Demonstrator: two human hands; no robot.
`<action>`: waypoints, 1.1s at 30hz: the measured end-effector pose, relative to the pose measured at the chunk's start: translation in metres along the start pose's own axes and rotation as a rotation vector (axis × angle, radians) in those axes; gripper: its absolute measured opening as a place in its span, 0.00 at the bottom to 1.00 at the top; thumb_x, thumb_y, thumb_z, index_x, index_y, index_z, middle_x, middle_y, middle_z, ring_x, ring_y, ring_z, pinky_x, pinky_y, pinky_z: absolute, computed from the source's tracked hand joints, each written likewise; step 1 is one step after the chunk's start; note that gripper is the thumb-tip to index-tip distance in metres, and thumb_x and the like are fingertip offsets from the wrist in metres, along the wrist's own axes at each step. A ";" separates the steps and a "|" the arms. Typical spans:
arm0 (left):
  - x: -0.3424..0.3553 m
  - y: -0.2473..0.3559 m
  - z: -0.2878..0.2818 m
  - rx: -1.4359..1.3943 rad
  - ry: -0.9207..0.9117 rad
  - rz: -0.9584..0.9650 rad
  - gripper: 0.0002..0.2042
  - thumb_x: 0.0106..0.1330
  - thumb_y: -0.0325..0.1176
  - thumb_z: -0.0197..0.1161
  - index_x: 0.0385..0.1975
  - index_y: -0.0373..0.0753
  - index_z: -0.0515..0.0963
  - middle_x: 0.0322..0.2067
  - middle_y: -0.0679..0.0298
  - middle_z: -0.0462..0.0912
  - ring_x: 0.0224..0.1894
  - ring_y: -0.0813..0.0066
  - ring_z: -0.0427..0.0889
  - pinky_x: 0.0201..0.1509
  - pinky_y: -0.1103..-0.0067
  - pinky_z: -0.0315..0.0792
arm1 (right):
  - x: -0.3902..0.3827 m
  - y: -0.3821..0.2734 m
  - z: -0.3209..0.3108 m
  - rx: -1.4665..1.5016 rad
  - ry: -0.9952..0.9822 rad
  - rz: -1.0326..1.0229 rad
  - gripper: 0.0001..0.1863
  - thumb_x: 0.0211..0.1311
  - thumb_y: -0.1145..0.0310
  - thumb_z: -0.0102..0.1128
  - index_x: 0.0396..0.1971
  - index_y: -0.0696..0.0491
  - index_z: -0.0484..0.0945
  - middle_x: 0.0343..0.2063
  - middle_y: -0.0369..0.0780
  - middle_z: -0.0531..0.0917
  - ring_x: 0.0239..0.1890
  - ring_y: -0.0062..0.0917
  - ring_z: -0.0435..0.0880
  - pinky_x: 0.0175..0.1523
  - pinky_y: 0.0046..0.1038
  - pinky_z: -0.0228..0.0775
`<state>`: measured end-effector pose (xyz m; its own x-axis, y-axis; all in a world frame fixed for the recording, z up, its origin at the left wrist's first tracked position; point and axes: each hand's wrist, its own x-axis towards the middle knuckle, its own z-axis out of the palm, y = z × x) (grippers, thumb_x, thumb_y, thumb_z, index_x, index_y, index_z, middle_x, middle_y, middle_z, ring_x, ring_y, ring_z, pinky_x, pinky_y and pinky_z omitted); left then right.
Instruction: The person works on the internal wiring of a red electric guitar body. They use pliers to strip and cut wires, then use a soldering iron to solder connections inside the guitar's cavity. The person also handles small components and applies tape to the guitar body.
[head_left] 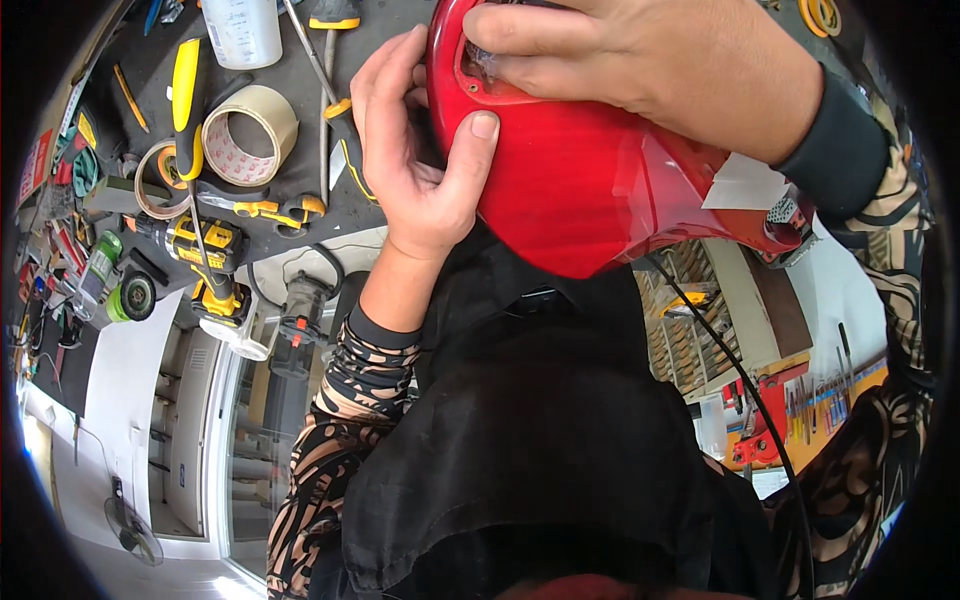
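A glossy red body (560, 170), shaped like that of an electric guitar, lies in front of my chest at the top of the view. My left hand (430, 185) grips its left edge, the thumb flat on the red face and the fingers around the rim. Bent fingers of my right hand (690, 70) reach into a recess (482, 68) near the top left of the body. Their tips are partly hidden, and what they pinch in there cannot be made out. A white paper piece (745, 183) sits on the body's right side, below my right wrist.
On the dark bench at left are a masking tape roll (250, 135), a yellow-handled screwdriver (186, 90), a yellow-black cordless drill (205, 250) and a translucent plastic cup (243, 30). A black cable (735, 360) runs down at right, before a shelf unit (690, 320) and a red tool (765, 430).
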<state>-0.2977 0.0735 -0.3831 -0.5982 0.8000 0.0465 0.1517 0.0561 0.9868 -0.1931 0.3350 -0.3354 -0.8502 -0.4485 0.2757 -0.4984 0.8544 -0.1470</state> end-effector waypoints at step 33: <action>-0.001 -0.001 0.003 -0.053 0.100 -0.010 0.33 0.68 0.28 0.77 0.73 0.30 0.77 0.71 0.50 0.72 0.62 0.66 0.79 0.64 0.73 0.76 | 0.037 -0.022 -0.046 0.725 -0.610 0.713 0.24 0.71 0.76 0.58 0.66 0.56 0.83 0.49 0.52 0.93 0.48 0.47 0.94 0.58 0.40 0.85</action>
<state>-0.2949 0.0746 -0.3844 -0.6754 0.7358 0.0496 0.1050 0.0294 0.9940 -0.2062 0.3114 -0.2782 -0.8175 -0.1499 -0.5561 0.3082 0.7018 -0.6423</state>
